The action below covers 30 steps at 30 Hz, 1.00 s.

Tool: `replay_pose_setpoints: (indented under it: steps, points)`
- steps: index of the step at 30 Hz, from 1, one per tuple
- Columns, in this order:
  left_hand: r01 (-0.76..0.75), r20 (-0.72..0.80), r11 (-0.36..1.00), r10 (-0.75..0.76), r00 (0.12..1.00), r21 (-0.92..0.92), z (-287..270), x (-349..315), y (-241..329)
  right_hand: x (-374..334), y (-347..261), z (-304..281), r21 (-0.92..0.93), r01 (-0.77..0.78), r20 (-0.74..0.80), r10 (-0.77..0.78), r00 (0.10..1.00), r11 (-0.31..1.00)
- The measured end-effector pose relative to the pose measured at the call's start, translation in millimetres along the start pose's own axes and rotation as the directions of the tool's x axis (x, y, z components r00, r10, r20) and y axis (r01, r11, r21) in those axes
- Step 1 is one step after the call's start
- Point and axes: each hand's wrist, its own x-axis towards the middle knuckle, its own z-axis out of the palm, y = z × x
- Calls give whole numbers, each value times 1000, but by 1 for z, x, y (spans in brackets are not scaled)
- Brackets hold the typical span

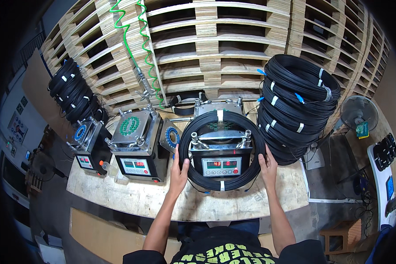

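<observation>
Gripping black coil (249, 125) between left hand (178, 173) and right hand (269, 168). Steady it evenly, clear of the machine (221, 166) beyond both.

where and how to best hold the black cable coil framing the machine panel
Probably at the left and right sides of the black cable coil, coming from outside: it is a wide, open ring seen nearly face-on, white bands showing at top and bottom.

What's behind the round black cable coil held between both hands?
Through the black cable coil: a black-and-silver metal machine with a lit white control panel and green pieces on top. The coil hides part of the machine's top and lower edge.
</observation>
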Motion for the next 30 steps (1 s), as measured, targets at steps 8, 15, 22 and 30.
replay_pose_setpoints:
  steps: [8,15,22,30]
  points:
    - [-72,86,997,72,994,-3,-17,2,2,4,-22,-7,95,-5,125,-7,992,995]
    - [-32,118,997,39,992,-63,-28,-2,11,-4,-52,-12,86,-24,136,12,991,996]
    - [-136,5,989,137,991,-55,-25,7,21,-2,-58,-10,92,6,141,-19,990,996]
    - [-154,54,988,154,987,-6,-53,-26,62,-42,-103,-15,51,18,140,-25,990,999]
